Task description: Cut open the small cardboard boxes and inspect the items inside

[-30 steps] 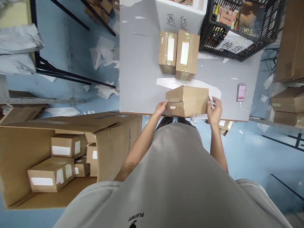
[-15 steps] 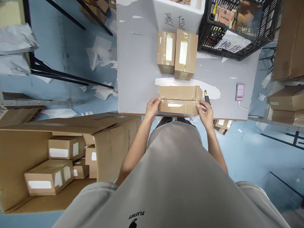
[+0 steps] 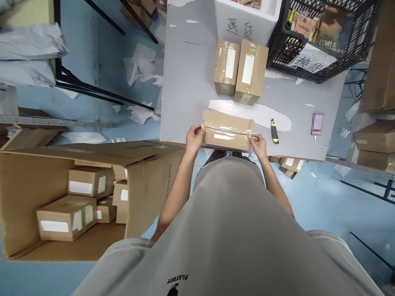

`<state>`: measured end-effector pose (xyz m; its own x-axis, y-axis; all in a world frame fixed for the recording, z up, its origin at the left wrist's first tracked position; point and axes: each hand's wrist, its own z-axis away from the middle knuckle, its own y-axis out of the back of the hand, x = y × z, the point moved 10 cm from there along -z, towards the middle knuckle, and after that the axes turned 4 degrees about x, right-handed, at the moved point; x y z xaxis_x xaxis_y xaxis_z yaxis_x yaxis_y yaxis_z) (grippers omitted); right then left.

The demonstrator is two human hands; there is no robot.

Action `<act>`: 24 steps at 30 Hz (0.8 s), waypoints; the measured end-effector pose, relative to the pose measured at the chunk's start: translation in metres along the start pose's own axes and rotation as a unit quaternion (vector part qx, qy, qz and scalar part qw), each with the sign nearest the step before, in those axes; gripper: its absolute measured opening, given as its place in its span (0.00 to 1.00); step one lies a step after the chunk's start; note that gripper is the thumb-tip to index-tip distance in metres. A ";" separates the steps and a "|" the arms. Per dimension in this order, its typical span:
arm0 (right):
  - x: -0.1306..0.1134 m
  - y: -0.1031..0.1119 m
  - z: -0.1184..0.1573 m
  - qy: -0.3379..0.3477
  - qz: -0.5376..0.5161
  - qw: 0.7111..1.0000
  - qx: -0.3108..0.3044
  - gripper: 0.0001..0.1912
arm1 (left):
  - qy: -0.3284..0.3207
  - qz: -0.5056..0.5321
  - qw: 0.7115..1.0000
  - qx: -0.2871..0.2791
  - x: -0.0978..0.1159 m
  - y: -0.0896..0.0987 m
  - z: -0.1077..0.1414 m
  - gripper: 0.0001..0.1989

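A taped cardboard box [image 3: 228, 125] lies at the table's near edge, with a seam along its top and a white label on its near part. At its left end, my left hand [image 3: 194, 137] is closed on the corner. My right hand [image 3: 258, 146] pinches the box's right end. Right of that hand, a black and yellow utility knife [image 3: 274, 132] lies apart on the table. Beyond the box, two taped cardboard boxes [image 3: 226, 68] with white labels stand side by side.
The grey table [image 3: 185, 82] carries a white foam bin [image 3: 247, 20], a black plastic crate [image 3: 313, 78] of books and a phone [image 3: 317, 123] on a cable. At lower left, a large open carton [image 3: 151, 193] holds several boxes. Paper scraps [image 3: 140, 61] litter the floor.
Both hands and the box have shifted left and the box has tilted slightly. My right hand is now clear of the utility knife. The whole view has shifted a little.
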<state>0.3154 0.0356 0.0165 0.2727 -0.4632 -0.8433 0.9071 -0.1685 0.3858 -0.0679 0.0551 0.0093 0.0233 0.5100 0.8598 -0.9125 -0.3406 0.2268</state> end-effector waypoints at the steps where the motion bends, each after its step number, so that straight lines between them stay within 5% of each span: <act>1: 0.002 0.004 -0.002 0.000 -0.002 1.000 0.002 0.42 | -0.008 -0.005 1.000 -0.003 0.003 0.000 0.004 0.13; 8: 0.048 0.058 -0.019 -0.063 -0.030 0.996 0.060 0.34 | 0.017 0.009 1.000 -0.023 -0.007 -0.006 0.007 0.21; 13: 0.063 0.106 -0.023 -0.066 0.027 0.985 0.160 0.28 | 0.061 -0.019 0.993 -0.104 -0.026 -0.042 0.012 0.21; 17: 0.068 0.113 -0.024 -0.072 0.015 0.983 0.166 0.25 | 0.028 -0.004 0.988 -0.149 -0.014 -0.067 0.028 0.22; 24: 0.070 0.109 -0.024 -0.071 0.028 0.986 0.150 0.32 | 0.018 0.000 0.987 -0.163 -0.006 -0.081 0.027 0.20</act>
<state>0.4411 0.0055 -0.0089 0.2516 -0.5930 -0.7648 0.7505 -0.3794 0.5411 0.0166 0.0579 -0.0020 0.0139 0.5398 0.8417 -0.9954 -0.0720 0.0627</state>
